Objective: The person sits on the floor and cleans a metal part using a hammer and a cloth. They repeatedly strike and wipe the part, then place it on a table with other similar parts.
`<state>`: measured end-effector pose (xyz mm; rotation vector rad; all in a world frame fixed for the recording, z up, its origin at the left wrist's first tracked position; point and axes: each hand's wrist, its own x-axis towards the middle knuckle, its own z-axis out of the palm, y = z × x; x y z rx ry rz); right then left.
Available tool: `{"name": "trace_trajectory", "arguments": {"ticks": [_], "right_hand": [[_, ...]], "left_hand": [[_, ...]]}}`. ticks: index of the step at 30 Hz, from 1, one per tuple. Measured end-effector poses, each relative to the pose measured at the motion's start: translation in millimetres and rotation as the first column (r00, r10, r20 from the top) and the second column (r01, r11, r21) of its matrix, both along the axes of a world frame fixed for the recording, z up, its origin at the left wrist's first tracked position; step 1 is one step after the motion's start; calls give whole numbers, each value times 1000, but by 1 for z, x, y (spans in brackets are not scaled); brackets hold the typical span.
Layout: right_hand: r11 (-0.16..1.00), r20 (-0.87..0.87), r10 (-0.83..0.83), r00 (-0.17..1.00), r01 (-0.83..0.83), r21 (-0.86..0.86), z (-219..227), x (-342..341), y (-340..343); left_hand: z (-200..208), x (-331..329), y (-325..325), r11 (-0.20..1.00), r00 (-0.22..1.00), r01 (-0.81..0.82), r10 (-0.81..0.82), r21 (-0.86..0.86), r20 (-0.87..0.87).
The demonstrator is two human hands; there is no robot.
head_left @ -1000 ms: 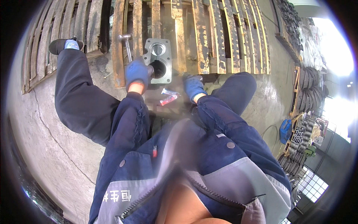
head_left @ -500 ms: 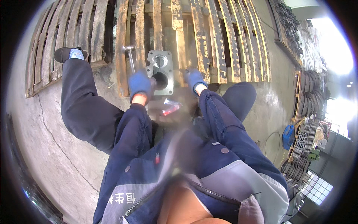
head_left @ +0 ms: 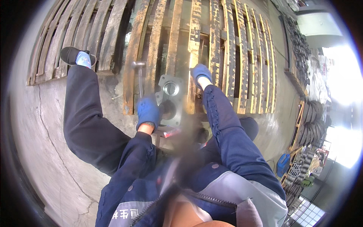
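Observation:
My left hand [head_left: 147, 111], in a blue glove, is at the left edge of a grey metal plate [head_left: 163, 84] with two large round openings and bolt holes. Its fingers are curled beside a dark, blurred round shape [head_left: 166, 109] at the plate's nearer opening; what they hold is hidden. A hammer [head_left: 139, 73] lies just beyond, its handle running down to the glove. My right hand [head_left: 201, 72], also blue-gloved, is closed over a pallet slat, farther off and right of the plate. Anything inside it is hidden.
The plate rests on a slatted wooden pallet [head_left: 152, 45]; another pallet [head_left: 81, 26] stands to the left. A red-and-white packet [head_left: 172, 132] is near the plate's close edge. Stacked metal parts [head_left: 297, 166] and a blue container [head_left: 283, 165] line the right side.
My right hand has moved away from the plate, farther out over the pallet. My left hand stays beside the plate. The whole view has shifted, so the pallet and plate appear lower.

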<state>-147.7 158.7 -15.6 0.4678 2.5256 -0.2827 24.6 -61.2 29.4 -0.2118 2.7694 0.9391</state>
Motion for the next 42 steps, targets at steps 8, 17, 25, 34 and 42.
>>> {"name": "trace_trajectory", "arguments": {"ticks": [8, 17, 25, 34, 42], "right_hand": [[976, 69, 169, 983, -177, 125, -4, -29, 17], [863, -100, 502, 859, -491, 118, -3, -55, 56], [408, 133, 856, 500, -811, 420, -25, -23, 63], [839, -118, 535, 836, -510, 190, -39, 7, 121], [935, -37, 279, 959, -281, -218, -183, -51, 141]], "left_hand": [[-1, 2, 0, 998, 986, 3, 9, -70, 167], [-6, -5, 0, 998, 962, -16, 34, -68, 272], [-7, -1, 1, 998, 981, -34, 44, -58, 189], [-8, 1, 2, 998, 996, -23, 28, -52, 90], [-8, -4, 5, 994, 978, -5, 28, -113, 207]]}}
